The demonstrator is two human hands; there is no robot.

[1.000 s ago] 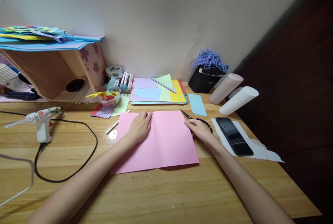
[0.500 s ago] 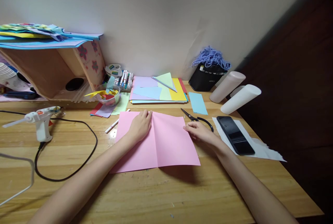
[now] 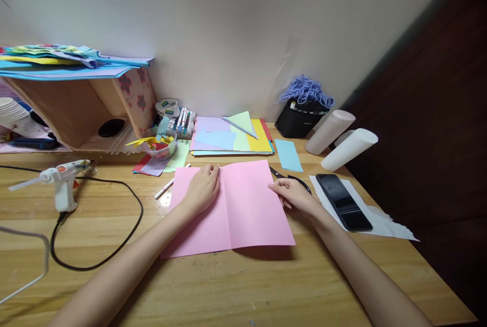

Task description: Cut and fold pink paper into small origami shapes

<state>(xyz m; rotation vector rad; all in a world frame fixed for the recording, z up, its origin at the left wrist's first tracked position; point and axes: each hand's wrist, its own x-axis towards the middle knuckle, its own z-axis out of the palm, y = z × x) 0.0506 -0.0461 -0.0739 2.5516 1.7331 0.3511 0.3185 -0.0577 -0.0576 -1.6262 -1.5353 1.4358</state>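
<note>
Nearest, a pink sheet (image 3: 232, 210) is seen lying flat on the wooden table (image 3: 243, 286), creased down its middle, its near edge well back from the table's front edge. The left hand (image 3: 202, 189) is laid flat on the sheet's left half beside the crease, fingers together and pressing down. The right hand (image 3: 294, 195) is held at the sheet's right edge, the edge pinched lightly between thumb and fingers; that half appears slightly raised, a shadow being cast beneath it. If the right half is lifted while the left palm slips, the sheet could be dragged askew, or a second, crooked crease pressed in. Just behind the right hand, scissors (image 3: 291, 177) lie partly hidden, their blades pointing toward the sheet's far corner, so a knuckle could be caught there. To the right, a phone (image 3: 343, 202) rests on white paper (image 3: 384, 221). Open room is left in front and to the left, up to the glue gun's cord (image 3: 125, 225). Farther back, stacked coloured paper (image 3: 232, 137) crowds the wall side.
</note>
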